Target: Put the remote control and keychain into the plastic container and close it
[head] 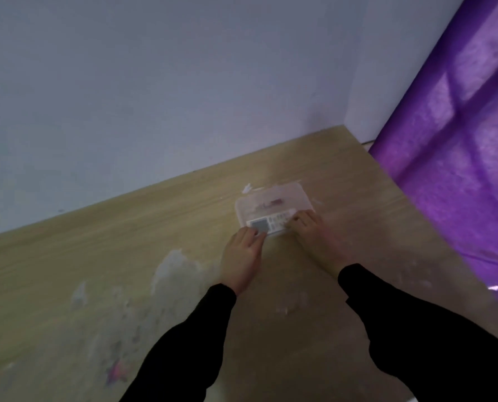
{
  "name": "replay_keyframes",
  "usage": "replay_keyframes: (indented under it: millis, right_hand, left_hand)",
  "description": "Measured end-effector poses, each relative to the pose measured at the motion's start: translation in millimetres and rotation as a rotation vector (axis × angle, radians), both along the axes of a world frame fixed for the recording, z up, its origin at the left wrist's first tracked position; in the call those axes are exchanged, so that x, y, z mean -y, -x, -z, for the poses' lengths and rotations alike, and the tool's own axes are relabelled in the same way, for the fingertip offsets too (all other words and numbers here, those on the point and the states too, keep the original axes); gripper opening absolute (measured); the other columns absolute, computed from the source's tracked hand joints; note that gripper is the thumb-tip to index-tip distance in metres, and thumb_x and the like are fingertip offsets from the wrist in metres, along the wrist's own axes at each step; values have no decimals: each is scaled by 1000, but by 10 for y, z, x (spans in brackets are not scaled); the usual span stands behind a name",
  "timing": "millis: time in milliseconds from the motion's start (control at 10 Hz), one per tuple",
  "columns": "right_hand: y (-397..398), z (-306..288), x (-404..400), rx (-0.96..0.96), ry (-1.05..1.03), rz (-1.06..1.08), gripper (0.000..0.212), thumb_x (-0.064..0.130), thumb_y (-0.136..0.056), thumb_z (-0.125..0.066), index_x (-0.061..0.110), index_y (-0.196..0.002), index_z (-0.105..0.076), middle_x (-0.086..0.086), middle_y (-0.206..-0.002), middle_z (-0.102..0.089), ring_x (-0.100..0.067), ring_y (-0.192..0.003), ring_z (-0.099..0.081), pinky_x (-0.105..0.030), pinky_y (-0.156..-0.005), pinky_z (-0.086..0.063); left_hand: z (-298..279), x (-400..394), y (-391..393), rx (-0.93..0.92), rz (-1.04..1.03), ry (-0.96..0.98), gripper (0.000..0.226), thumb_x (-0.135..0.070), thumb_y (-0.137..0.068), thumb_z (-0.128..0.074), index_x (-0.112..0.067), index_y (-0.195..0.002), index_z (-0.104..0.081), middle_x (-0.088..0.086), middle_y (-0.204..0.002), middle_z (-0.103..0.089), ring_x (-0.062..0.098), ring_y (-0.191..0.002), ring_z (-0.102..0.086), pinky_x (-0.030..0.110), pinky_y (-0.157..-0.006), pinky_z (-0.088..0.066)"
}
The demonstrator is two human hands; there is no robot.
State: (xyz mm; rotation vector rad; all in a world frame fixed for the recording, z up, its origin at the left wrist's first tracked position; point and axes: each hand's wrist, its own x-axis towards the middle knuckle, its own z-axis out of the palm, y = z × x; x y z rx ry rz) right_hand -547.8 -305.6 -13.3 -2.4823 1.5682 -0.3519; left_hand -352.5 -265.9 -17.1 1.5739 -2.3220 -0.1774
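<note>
A clear plastic container (298, 192) lies on the wooden table, near the far right corner. Inside it I can make out a white remote control (271, 223) along the near side and a small reddish thing, probably the keychain (274, 202), behind it. My left hand (243, 258) rests at the container's near left corner, fingertips on its edge by the remote's grey screen. My right hand (314, 227) presses on the near right part, fingers over the remote's button end. The picture is blurred, so whether a lid covers the box is unclear.
The wooden table (126, 256) has pale worn patches and a pink smudge (117, 371) near its front left. A grey wall runs along the back edge. A purple curtain (459, 140) hangs at the right, close to the table's right edge.
</note>
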Motion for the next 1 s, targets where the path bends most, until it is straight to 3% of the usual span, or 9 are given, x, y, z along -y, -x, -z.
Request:
replay_keyframes:
  millis: [100,200,300,400,500,600,800,900,1000]
  right_hand:
    - [397,33,413,-105,62,151,25,22,-83,-49,17,-99,-67,-13,-96,-65,-34,-91,-60,-41,-74,-47]
    - [672,71,822,-85,83,271,18,22,-86,-59,16,-102,-65,-12,-100,-65,-34,-93,-58,-41,-77,-45]
    - [831,117,1096,-59,74,335,31,21,-85,-57,10,-114,-61,-19,-115,-64,-37,-104,-57,-45,-87,-45]
    - [971,187,1315,-57,-42,349,49,17,-86,-55,3,-132,-45,-29,-136,-48,-42,-125,-45,-50,-101,-38]
    - [1084,260,1527,-60,-199,315,66,21,-91,-49,5,-145,-16,-24,-155,-16,-36,-144,-15,-49,-115,-21]
    - [1172,229,1709,-24,-312,304,73,30,-92,-47,11,-147,-3,-17,-159,-2,-31,-146,-2,-51,-116,-13]
    - [1134,94,1675,-34,-318,300,74,30,-91,-49,10,-147,-5,-17,-159,0,-32,-146,1,-52,-116,-9]
    - [913,31,1428,-42,-246,266,69,25,-91,-50,4,-145,-13,-21,-155,-15,-33,-144,-10,-48,-115,-14]
    - [600,-98,1194,-50,-217,219,67,26,-92,-50,2,-144,-15,-19,-155,-17,-32,-144,-11,-47,-115,-14]
  left_hand:
    - [-6,418,403,-37,40,-75,34,-6,-83,-57,-4,-117,-59,19,-112,-66,34,-106,-62,37,-91,-51]
    - [38,843,772,-25,30,-186,53,-8,-87,-43,-5,-139,-37,17,-148,-41,30,-139,-34,39,-116,-29]
    - [50,1202,1020,-8,21,-216,62,-10,-86,-44,-7,-144,-26,14,-156,-26,26,-146,-20,40,-119,-16]
    - [16,1536,1247,95,20,-248,72,-16,-83,-51,-8,-146,-18,12,-159,-18,25,-147,-11,43,-120,-6]
    - [-13,1766,1378,180,27,-292,79,-18,-83,-55,-8,-147,-10,11,-160,-11,25,-148,-4,46,-120,2]
    - [-35,1873,1434,256,21,-326,84,-23,-84,-55,-10,-148,-2,10,-161,-2,27,-148,4,48,-119,4]
    - [-129,1888,1367,207,10,-374,81,-22,-85,-54,-13,-148,-4,12,-161,1,28,-148,5,49,-119,1]
    - [-175,1696,1150,155,-22,-318,74,-17,-85,-54,-14,-147,-14,14,-160,-4,29,-148,2,50,-119,1]
    - [-268,1452,848,166,-60,-283,70,-20,-88,-52,-16,-147,-16,14,-160,-5,29,-148,1,50,-120,0]
